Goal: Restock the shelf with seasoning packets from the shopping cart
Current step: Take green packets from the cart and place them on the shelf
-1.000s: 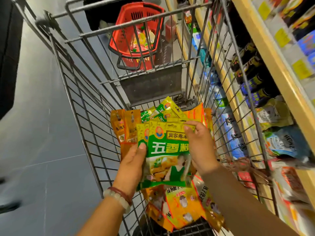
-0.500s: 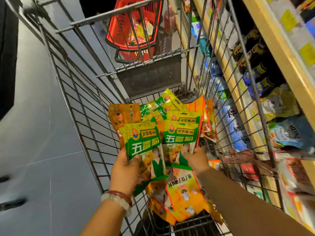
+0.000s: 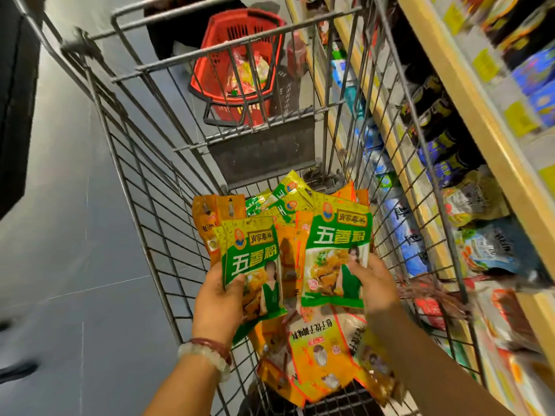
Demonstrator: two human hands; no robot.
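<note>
Head view: I am holding one green packet [image 3: 255,265] in my left grip [image 3: 220,304], another packet [image 3: 338,253] in my right grip [image 3: 375,283], above the cart [image 3: 144,205]; better keeping them flat for shelving.

Grey tiled floor [image 3: 75,235], perhaps dim aisle.

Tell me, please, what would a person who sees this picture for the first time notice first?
First, the two green seasoning packets held up over the shopping cart: the left hand grips the left packet, and the right hand grips the right packet. Under them, orange packets lie piled in the cart. Beyond the cart's far end stands a red basket, and a stocked shelf runs along the right.
</note>
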